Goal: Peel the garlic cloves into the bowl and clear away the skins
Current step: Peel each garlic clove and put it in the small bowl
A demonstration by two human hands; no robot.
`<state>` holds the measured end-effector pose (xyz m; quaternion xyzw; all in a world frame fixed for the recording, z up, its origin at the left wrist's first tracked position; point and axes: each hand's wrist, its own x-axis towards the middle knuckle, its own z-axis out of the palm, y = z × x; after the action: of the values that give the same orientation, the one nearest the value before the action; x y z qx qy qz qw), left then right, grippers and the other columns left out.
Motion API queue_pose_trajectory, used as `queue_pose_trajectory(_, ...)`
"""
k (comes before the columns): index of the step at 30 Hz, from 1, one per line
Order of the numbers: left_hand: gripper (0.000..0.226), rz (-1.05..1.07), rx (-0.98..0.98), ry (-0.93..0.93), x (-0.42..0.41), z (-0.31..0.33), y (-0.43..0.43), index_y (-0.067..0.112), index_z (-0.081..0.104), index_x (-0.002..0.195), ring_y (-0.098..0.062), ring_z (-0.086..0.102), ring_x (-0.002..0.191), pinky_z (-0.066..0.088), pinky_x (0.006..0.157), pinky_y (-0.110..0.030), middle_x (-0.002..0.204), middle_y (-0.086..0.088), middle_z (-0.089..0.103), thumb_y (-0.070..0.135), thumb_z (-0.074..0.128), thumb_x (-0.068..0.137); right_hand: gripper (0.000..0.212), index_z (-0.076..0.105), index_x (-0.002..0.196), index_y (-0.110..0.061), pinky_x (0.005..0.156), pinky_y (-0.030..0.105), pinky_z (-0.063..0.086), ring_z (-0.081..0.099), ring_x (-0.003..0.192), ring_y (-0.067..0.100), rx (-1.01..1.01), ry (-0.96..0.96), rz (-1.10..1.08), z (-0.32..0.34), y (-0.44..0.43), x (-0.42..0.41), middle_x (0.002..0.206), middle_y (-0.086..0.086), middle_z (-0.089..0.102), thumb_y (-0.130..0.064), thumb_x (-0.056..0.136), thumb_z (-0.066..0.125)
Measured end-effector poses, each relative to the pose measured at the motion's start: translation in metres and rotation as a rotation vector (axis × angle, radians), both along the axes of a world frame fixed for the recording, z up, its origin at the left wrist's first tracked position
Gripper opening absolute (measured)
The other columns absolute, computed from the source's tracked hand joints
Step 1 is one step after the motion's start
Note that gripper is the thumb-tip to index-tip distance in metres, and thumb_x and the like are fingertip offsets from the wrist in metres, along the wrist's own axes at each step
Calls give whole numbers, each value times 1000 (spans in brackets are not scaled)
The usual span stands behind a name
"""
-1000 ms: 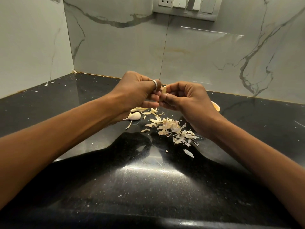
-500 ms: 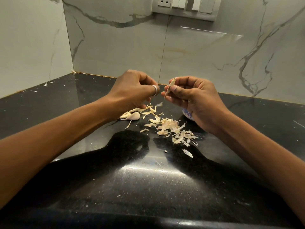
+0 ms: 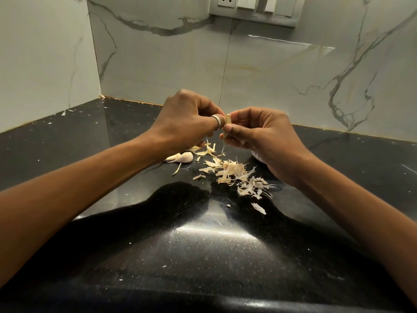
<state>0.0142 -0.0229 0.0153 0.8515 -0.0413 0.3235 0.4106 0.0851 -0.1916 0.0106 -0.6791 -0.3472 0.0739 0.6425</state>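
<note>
Above the black counter my right hand (image 3: 264,138) pinches a small pale garlic clove (image 3: 227,121) upright between thumb and fingers; a thin strip of skin hangs below it. My left hand (image 3: 187,119), a ring on its finger, has its curled fingertips at the clove's left side. Under the left hand lie unpeeled garlic cloves (image 3: 181,157). A pile of dry skins (image 3: 234,172) spreads across the counter below both hands. Only a sliver of the white bowl (image 3: 256,155) shows behind my right wrist.
The glossy black counter (image 3: 203,245) runs to marble wall tiles at the back and left. A switch and socket plate (image 3: 255,9) sits high on the back wall. Small skin flecks dot the counter.
My hands parted, the right one drawing the clove away with a strip of skin trailing, then came back together. The clove now stands upright between both hands.
</note>
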Motion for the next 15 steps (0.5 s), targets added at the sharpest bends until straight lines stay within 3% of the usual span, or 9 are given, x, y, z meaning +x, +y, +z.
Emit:
queue_pose_trajectory(11, 6, -9, 84, -63, 3, -2, 5, 18, 76, 95, -20, 71, 65, 56, 49, -22, 77, -5, 73, 16, 74, 90, 20, 74, 112, -9, 75, 24, 58, 71, 88, 15, -136, -132, -10, 0, -4, 2, 102, 13, 76, -2, 98, 61)
queue_pose_trajectory(15, 9, -26, 117, -60, 4, -2, 7, 15, 77, 99, -18, 71, 64, 57, 50, -23, 77, -3, 72, 17, 74, 91, 20, 75, 114, -9, 73, 20, 57, 69, 82, 9, -152, -164, 6, 0, -4, 2, 97, 9, 77, -7, 95, 68)
